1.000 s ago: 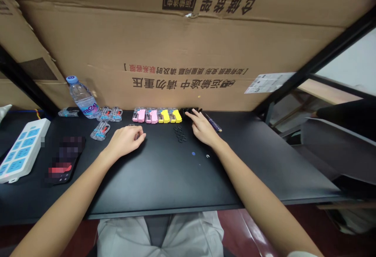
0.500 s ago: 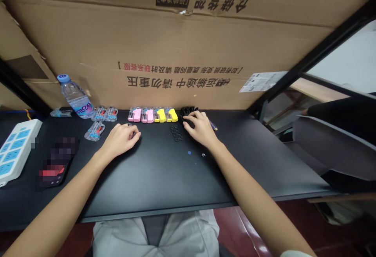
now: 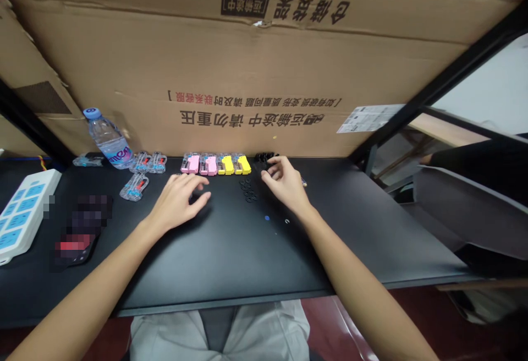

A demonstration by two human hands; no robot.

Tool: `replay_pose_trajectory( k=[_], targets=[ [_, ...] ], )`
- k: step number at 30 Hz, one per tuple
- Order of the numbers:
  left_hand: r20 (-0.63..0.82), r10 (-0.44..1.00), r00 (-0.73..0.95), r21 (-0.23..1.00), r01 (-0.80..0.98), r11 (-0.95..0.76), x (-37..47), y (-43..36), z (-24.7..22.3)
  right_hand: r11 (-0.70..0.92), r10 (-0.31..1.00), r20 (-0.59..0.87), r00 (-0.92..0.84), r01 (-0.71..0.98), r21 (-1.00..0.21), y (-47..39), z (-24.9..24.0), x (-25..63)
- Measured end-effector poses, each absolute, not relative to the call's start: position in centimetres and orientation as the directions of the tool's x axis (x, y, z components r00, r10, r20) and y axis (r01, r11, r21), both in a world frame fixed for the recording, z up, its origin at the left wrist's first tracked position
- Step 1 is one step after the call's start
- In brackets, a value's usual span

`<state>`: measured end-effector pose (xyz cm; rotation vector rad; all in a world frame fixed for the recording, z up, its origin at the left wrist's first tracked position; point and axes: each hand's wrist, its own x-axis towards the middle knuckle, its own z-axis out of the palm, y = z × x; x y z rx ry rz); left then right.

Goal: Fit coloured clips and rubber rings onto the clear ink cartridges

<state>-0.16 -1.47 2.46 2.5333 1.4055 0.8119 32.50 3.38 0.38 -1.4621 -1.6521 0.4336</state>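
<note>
small blk pcs (image 3: 261,160) in clump

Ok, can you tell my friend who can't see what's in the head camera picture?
A person's right hand is curled near black parts, and the left hand is open, at a black table. Two pink pieces and two yellow pieces make a row, with black rings in front. A water bottle and white power strip are on the left.

Through my remote feed, I see matt, creased cardboard (image 3: 289,64) and a smooth black tabletop (image 3: 231,262) with a soft sheen. Pink pieces (image 3: 210,166) and yellow pieces (image 3: 225,166) look like smooth plastic, the bottle (image 3: 109,140) clear, glossy plastic, the trousers (image 3: 165,332) matt cloth.
</note>
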Motion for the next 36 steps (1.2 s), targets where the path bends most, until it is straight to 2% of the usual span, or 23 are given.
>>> replay_pose_trajectory(
  k=[1, 3, 6, 9, 12, 14, 16, 18, 19, 21, 24, 28, 31, 36],
  targets=[
    [0.407, 0.814, 0.415, 0.404, 0.717, -0.568, 0.3, -1.8, 2.2, 0.234, 0.959, 0.282, 0.030, 0.477, -0.847, 2.8, 0.4, 31.5],
    [0.389, 0.820, 0.420, 0.492, 0.658, -0.570, 1.2, -2.2, 1.5, 0.162, 0.979, 0.127, -0.157, 0.236, -0.958, 1.5, 0.3, 29.2],
    [0.351, 0.816, 0.460, 0.579, 0.578, -0.575, 2.1, -2.6, 0.6, 0.070, 0.920, 0.050, -0.388, 0.039, -0.997, -0.4, 0.1, 26.2],
    [0.306, 0.828, 0.470, 0.581, 0.596, -0.554, 2.3, -2.7, 0.2, 0.040, 0.889, 0.042, -0.456, -0.015, -0.999, -1.7, -0.3, 24.6],
    [0.284, 0.829, 0.482, 0.519, 0.649, -0.556, 2.3, -2.6, 0.2, 0.039, 0.876, 0.018, -0.483, 0.033, -0.999, -1.9, -0.4, 24.5],
    [0.268, 0.819, 0.508, 0.475, 0.670, -0.571, 2.2, -2.6, 0.4, 0.109, 0.874, 0.028, -0.485, 0.139, -0.984, -1.6, 0.1, 25.3],
    [0.244, 0.802, 0.546, 0.443, 0.673, -0.592, 2.1, -2.5, 0.6, 0.272, 0.892, 0.115, -0.436, 0.316, -0.909, -0.9, 0.9, 26.7],
    [0.228, 0.780, 0.582, 0.422, 0.663, -0.618, 2.1, -2.5, 0.8, 0.390, 0.909, 0.242, -0.340, 0.485, -0.783, -0.1, 1.8, 28.4],
    [0.224, 0.773, 0.594, 0.415, 0.659, -0.627, 2.0, -2.5, 0.8, 0.400, 0.911, 0.264, -0.316, 0.530, -0.748, 0.3, 2.2, 29.4],
    [0.223, 0.768, 0.601, 0.408, 0.658, -0.633, 2.0, -2.5, 0.9, 0.393, 0.910, 0.208, -0.359, 0.586, -0.709, 1.1, 2.5, 30.9],
    [0.216, 0.773, 0.597, 0.409, 0.664, -0.627, 2.0, -2.5, 0.9, 0.385, 0.895, 0.095, -0.436, 0.646, -0.659, 1.6, 2.4, 32.2],
    [0.208, 0.769, 0.604, 0.403, 0.664, -0.630, 2.0, -2.5, 0.9, 0.392, 0.888, 0.006, -0.460, 0.747, -0.537, 1.2, 2.1, 31.6],
    [0.207, 0.763, 0.613, 0.397, 0.660, -0.638, 1.9, -2.4, 0.9, 0.456, 0.863, 0.035, -0.504, 0.747, -0.484, 0.5, 1.9, 30.4],
    [0.200, 0.764, 0.613, 0.410, 0.656, -0.634, 1.8, -2.3, 0.8, 0.606, 0.771, 0.154, -0.618, 0.637, -0.478, -0.5, 1.6, 28.8]
  ],
)
